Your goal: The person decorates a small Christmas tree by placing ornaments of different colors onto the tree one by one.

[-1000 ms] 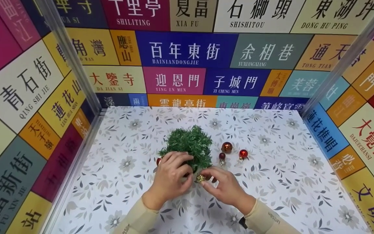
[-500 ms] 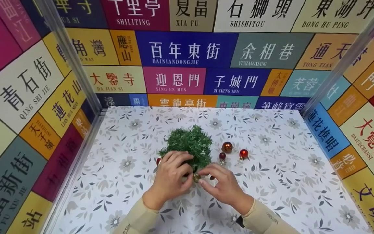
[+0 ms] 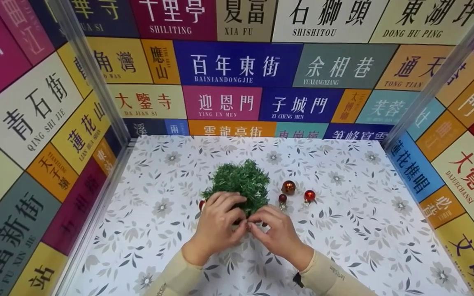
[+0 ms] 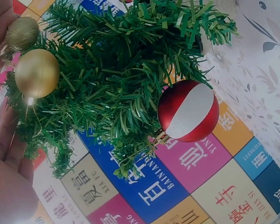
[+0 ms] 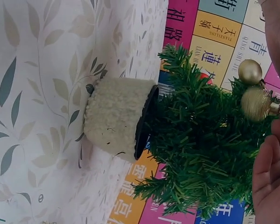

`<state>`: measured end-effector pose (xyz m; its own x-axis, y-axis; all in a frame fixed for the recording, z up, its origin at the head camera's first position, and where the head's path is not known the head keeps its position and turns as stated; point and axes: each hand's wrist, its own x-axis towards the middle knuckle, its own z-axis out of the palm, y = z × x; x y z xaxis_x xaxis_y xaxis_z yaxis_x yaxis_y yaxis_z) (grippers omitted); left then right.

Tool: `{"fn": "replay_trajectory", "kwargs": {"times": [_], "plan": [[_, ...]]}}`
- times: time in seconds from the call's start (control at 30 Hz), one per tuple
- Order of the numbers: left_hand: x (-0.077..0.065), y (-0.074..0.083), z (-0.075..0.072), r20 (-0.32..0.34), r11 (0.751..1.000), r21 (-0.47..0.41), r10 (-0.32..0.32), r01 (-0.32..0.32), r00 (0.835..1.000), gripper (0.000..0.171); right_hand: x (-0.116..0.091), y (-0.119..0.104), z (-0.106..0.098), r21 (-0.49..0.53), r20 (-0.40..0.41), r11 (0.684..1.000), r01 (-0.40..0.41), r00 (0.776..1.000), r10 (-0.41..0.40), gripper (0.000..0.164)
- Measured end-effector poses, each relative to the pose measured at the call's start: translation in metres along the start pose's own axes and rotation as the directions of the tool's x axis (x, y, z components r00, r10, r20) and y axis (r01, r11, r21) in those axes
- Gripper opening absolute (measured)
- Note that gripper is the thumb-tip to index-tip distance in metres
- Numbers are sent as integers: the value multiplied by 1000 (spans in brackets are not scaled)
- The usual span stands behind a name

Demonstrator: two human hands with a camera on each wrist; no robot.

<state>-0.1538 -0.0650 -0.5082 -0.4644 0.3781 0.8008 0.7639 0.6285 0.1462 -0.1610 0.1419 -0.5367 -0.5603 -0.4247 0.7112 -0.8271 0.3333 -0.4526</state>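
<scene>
A small green tinsel Christmas tree stands in a cream fuzzy pot with a black rim. My left hand has its fingers curled at the tree's near side, gripping a branch. Right beside it, my right hand pinches thumb and forefinger together at the cap of a glittery gold bauble. The fingers hide that bauble in the head view. A smooth gold bauble hangs among the branches near it, and a red bauble with a white band hangs on another side.
To the right of the tree lie an orange-brown bauble, a small dark red bauble and a bright red bauble. A white leaf-patterned cloth covers the table. Sign-printed walls enclose the back and sides.
My right hand has moved left with the glittery gold bauble, up against the left fingertips, and its finger and thumb now meet. The left hand stays in place at the tree.
</scene>
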Motion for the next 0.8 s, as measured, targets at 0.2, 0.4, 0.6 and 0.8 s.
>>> {"fn": "replay_trajectory", "kwargs": {"times": [0.2, 0.4, 0.6, 0.8], "plan": [[0, 2, 0, -8, 995, 99, 17, -16, 1000, 11, 0, 1, 0, -64, -9, 997, -46, 999, 46, 5], [1, 4, 4, -50, 986, 167, 32, -23, 998, 12, 4, 4, 2, -180, -55, 983, -44, 998, 34, 5], [0, 6, 9, -130, 977, 214, 6, 22, 992, 10, 8, 5, 7, -235, -114, 970, -56, 993, 29, 5], [0, 8, 10, -139, 966, 245, -55, 88, 989, 12, 9, 6, 10, -275, -123, 958, -84, 991, 51, 4]]}}
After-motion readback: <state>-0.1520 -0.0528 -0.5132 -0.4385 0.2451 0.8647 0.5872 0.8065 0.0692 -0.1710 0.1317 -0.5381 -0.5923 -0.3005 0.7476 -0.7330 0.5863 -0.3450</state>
